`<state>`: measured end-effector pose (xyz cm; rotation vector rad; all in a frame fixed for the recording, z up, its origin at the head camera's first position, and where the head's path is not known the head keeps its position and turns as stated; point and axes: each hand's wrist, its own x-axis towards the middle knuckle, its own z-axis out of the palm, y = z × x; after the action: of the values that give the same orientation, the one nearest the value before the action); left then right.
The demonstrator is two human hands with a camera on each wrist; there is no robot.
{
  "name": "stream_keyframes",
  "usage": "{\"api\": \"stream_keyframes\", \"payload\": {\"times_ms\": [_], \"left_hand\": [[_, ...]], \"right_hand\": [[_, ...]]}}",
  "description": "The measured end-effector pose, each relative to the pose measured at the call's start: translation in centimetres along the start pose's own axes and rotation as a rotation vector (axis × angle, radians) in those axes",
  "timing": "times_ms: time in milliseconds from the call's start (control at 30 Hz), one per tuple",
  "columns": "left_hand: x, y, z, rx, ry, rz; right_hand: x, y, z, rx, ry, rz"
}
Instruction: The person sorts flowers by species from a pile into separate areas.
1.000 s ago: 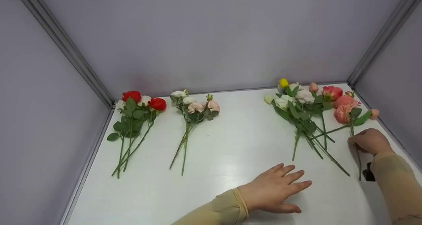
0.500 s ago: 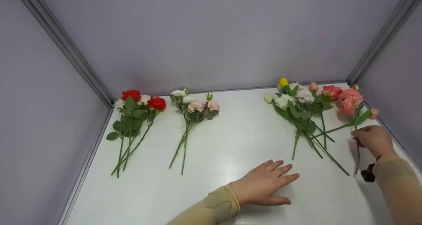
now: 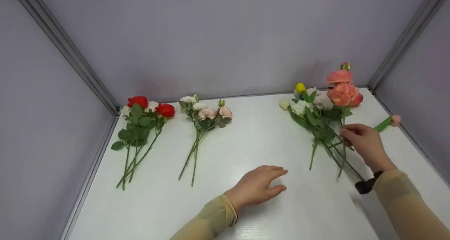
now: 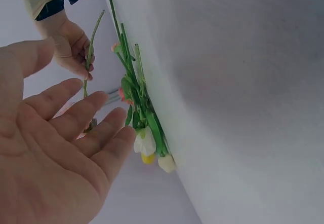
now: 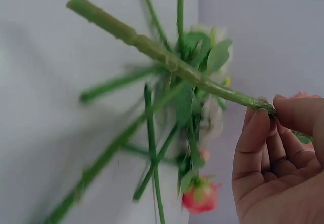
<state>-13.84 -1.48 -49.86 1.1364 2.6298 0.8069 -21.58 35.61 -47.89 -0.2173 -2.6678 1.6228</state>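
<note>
above the right hand point(image 3: 367, 145), coral blooms point(image 3: 341, 94) top the pinched stem point(image 5: 172, 64); the left hand point(image 3: 254, 186) extends its fingers.

- Is a coral peony-like spray point(image 3: 341, 91), with two large ruffled blooms point(image 3: 342, 95) set one just above the other and a small, partly green bud point(image 3: 346, 66) at the tip.
- Has a slender olive-green stem point(image 5: 152, 51), slightly curved, bare and knobbly along the lower part, ending in a blunt cut.
- Pinched by the stem between thumb and fingers point(image 5: 253, 133) of the right hand point(image 3: 367, 145).
- Held clear of the table point(image 3: 246, 145), with blooms pointing away from the person.
- Overlaps, in the head view, the mixed flowers point(image 3: 301, 107) lying behind.
</note>
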Motion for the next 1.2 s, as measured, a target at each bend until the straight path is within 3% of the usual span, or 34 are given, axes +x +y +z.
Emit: {"api": "stream_keyframes", "payload": {"times_ms": [133, 233, 400, 633, 767, 967, 1200], "left_hand": [[0.0, -0.6, -0.3, -0.300, 0.052, -0.186], [0.0, -1.1, -0.5, -0.485, 0.108, -0.275], [-0.1, -2.4, -0.4, -0.655, 0.172, -0.302], [-0.5, -3.4, 0.0, -0.912, 0.192, -0.293], [-0.5, -3.3, 0.3, -0.971, 0.199, -0.298], [-0.5, -3.3, 1.0, -0.984, 0.181, -0.301], [-0.2, -3.2, 1.2, -0.923, 0.150, -0.313]], "right_hand": [[-0.5, -2.6, 4.0, 0.145, -0.052, -0.013], [-1.0, -4.4, 7.0, 0.275, -0.108, -0.042], [-2.0, -6.5, 11.5, 0.457, -0.182, -0.129], [-3.6, -7.7, 15.3, 0.566, -0.231, -0.216], [-4.3, -7.8, 16.0, 0.586, -0.242, -0.214], [-4.6, -7.7, 16.5, 0.568, -0.261, -0.197], [-4.7, -8.0, 16.2, 0.571, -0.240, -0.180]]}}
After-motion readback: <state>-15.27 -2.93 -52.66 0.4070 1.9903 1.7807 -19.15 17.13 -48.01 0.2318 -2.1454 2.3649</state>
